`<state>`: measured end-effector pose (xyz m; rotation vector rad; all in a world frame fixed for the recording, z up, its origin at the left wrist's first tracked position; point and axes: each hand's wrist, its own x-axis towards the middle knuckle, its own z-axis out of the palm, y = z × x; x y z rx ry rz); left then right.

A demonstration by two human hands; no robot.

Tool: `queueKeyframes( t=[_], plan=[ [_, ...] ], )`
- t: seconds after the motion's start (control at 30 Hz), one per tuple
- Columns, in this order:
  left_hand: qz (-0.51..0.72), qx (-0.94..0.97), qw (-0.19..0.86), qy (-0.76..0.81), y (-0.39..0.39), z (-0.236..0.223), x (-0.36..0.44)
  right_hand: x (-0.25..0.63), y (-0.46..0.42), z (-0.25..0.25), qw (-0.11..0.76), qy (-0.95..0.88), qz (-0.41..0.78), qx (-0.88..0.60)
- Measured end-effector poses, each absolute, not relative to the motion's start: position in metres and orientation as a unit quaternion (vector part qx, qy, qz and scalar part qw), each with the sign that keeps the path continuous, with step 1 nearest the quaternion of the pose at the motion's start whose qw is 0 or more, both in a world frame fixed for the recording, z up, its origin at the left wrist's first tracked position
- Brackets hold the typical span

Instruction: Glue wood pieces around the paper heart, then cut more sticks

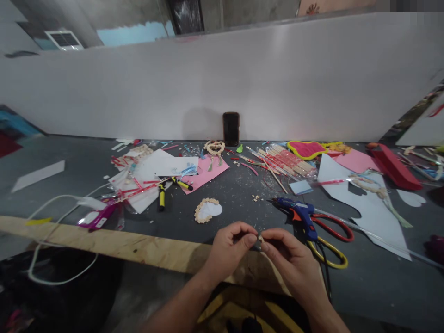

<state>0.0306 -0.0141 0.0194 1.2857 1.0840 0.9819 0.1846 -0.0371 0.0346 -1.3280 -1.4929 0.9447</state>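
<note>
My left hand (231, 247) and my right hand (294, 261) meet above the table's near edge, both closed in a pinch. Between their fingertips is a small beige piece (260, 238); its exact shape is too small to make out. Just beyond my left hand lies a white paper heart (215, 210), partly edged with small beige pieces (198, 213). A few loose beige bits (255, 198) are scattered past my fingertips. Right of them rests a blue glue gun (305, 217), overlapping scissors (335, 226) with one red and one yellow handle.
A phone (231, 129) leans against the white partition (145, 92). Pink paper (215, 175), white sheets (152, 169) and yellow-black pliers (162, 198) lie left of centre. Bagged sticks (291, 159), cut white paper (378, 212) and a red box (397, 166) are at right. A white cable (34, 259) hangs over the wooden edge.
</note>
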Motion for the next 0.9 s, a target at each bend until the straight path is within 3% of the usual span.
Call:
queueKeyframes(
  t=[0.13, 0.33, 0.9],
  plan=[
    [0.406, 0.494, 0.634, 0.434, -0.013, 0.019, 0.03, 0.186, -0.039, 0.032, 0.444, -0.639, 0.334, -0.532],
    [0.412, 0.477, 0.639, 0.442, -0.013, 0.017, 0.029, 0.185, -0.038, 0.029, 0.437, -0.671, 0.285, -0.527],
    [0.41, 0.469, 0.642, 0.447, -0.014, 0.016, 0.028, 0.18, -0.039, 0.027, 0.447, -0.642, 0.36, -0.508]
  ],
)
